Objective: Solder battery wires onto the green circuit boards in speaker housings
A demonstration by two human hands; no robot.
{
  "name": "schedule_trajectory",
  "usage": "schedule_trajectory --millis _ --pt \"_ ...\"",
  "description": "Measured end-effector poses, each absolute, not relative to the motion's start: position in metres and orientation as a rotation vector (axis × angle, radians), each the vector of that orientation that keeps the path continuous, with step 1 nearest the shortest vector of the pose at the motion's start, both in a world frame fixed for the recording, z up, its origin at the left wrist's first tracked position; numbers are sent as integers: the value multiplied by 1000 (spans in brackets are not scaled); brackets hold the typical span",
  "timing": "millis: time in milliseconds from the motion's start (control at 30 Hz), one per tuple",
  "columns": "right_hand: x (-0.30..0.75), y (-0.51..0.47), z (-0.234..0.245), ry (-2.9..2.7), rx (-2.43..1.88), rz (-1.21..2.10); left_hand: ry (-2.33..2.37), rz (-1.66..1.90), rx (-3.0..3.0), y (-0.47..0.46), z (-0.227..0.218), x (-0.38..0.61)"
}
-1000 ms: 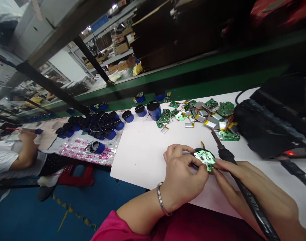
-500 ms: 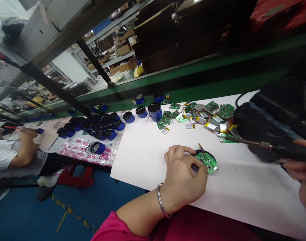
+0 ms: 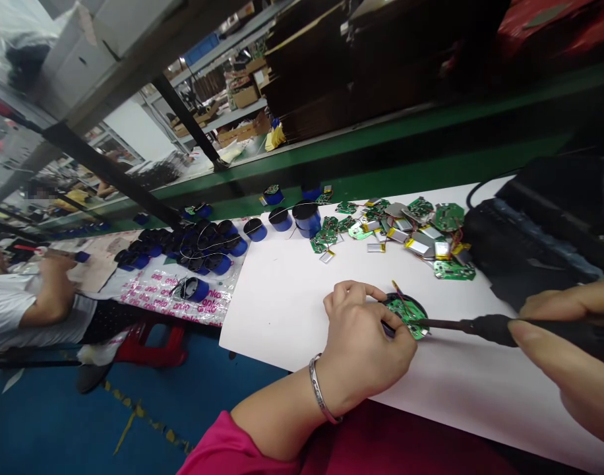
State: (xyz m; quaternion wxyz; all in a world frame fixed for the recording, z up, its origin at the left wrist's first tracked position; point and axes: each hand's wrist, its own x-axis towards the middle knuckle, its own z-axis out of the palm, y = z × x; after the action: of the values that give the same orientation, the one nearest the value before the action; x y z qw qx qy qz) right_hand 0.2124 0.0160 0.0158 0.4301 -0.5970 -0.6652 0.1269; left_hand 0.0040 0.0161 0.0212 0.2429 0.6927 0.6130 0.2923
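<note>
Head: left fingers [image 3: 377, 315] tight on board [image 3: 409, 314]

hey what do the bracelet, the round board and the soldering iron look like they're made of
The bracelet is probably metal: silvery with a shine. The board is likely laminate: glossy green, with small soldered parts. The soldering iron has a thin dark metal shaft and a matte black grip, probably plastic or rubber.

Single head-worn view, tilted, looking forward and down, close over the white-topped bench [image 3: 306, 297], aisle beyond
</note>
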Motion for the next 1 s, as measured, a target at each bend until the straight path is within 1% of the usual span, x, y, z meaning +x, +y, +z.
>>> schedule_trajectory --millis 233,767,1000 --pt "229 22 -13 -1732 -1372 189 1683 791 1931 16 22 5" --pt "224 26 -8 -1781 -1277 166 1717 783 1950 17 22 7" --pt "219 26 -1 -1797 -1239 216 1687 748 1958 20 23 5"
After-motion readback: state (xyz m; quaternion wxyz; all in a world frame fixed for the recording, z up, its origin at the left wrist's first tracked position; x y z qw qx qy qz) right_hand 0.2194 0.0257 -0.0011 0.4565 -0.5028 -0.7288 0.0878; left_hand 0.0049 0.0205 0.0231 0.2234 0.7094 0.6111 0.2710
